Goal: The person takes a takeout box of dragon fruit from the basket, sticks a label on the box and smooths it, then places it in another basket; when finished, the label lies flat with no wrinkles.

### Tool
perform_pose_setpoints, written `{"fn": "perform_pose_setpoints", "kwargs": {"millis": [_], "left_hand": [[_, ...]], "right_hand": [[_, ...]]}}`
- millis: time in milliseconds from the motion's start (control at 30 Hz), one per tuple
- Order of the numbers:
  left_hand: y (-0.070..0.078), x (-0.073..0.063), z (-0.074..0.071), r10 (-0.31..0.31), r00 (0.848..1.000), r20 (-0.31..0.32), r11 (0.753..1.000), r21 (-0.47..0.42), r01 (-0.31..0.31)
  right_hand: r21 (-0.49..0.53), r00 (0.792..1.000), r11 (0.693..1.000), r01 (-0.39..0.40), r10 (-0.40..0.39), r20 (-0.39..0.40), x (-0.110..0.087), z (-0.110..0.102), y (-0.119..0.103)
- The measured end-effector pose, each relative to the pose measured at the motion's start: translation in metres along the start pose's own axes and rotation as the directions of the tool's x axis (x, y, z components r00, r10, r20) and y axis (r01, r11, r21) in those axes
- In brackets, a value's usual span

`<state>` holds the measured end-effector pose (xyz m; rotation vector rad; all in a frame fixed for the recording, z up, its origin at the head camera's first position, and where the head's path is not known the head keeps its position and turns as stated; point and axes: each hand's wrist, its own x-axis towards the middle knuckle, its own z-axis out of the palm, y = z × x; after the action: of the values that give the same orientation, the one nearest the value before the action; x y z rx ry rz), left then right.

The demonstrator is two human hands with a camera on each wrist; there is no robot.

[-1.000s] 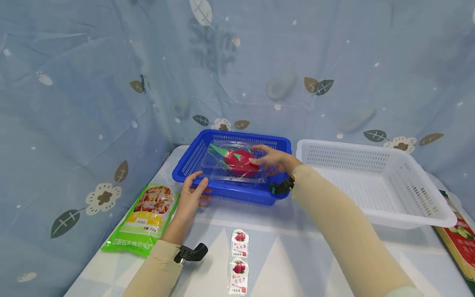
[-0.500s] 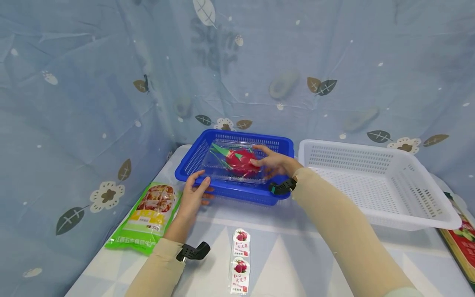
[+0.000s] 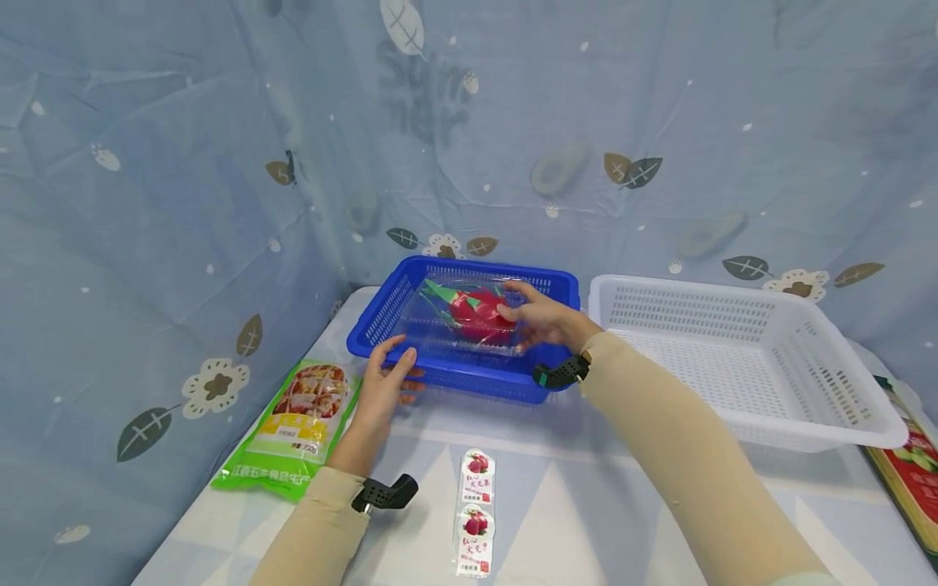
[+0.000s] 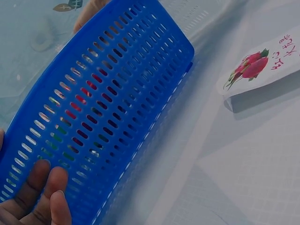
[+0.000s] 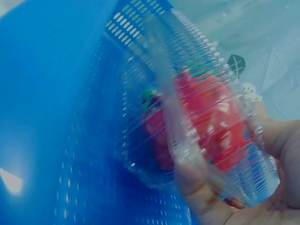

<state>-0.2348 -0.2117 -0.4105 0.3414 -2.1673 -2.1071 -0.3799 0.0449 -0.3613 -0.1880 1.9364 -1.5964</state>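
Observation:
A clear plastic clamshell box (image 3: 428, 330) with a red, green-leaved dragon fruit (image 3: 479, 313) inside is at the blue basket (image 3: 476, 378). My right hand (image 3: 545, 317) grips the box by its right end; the right wrist view shows the thumb on the near edge and fingers at the far side, with the box (image 5: 140, 161) tilted over the basket's inside. My left hand (image 3: 381, 387) holds the basket's front left rim, several fingertips (image 4: 56, 180) lying against the slotted outer wall.
A white basket (image 3: 795, 431) stands to the right, over part of a red and yellow package (image 3: 912, 464). A green food bag (image 3: 293, 431) lies on the left. Two dragon fruit labels (image 3: 476, 513) lie in front. A patterned blue curtain (image 3: 469, 122) closes off the back.
My right hand has shifted the box slightly to the right, and its front edge has risen and tilted. The left hand keeps its hold on the blue basket.

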Motion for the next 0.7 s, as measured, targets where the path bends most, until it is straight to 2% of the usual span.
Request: {"fn": "perform_pose_setpoints", "kwargs": {"millis": [233, 400, 567, 700], "left_hand": [[-0.002, -0.001, 0.002, -0.004, 1.0, 0.004, 1.0, 0.005, 0.004], [-0.002, 0.001, 0.001, 0.005, 1.0, 0.002, 1.0, 0.004, -0.005], [-0.001, 0.001, 0.0, 0.002, 1.0, 0.0, 1.0, 0.006, -0.002], [0.002, -0.001, 0.001, -0.01, 1.0, -0.005, 1.0, 0.022, 0.01]], "right_hand": [[-0.005, 0.998, 0.999, 0.039, -0.039, -0.045, -0.017, -0.013, -0.006], [-0.002, 0.997, 0.997, 0.074, -0.074, -0.028, -0.036, -0.023, -0.018], [0.0, 0.993, 0.994, 0.114, -0.114, -0.016, -0.061, -0.036, -0.028], [-0.035, 0.991, 0.991, 0.132, -0.132, -0.018, -0.09, -0.044, -0.037]]}}
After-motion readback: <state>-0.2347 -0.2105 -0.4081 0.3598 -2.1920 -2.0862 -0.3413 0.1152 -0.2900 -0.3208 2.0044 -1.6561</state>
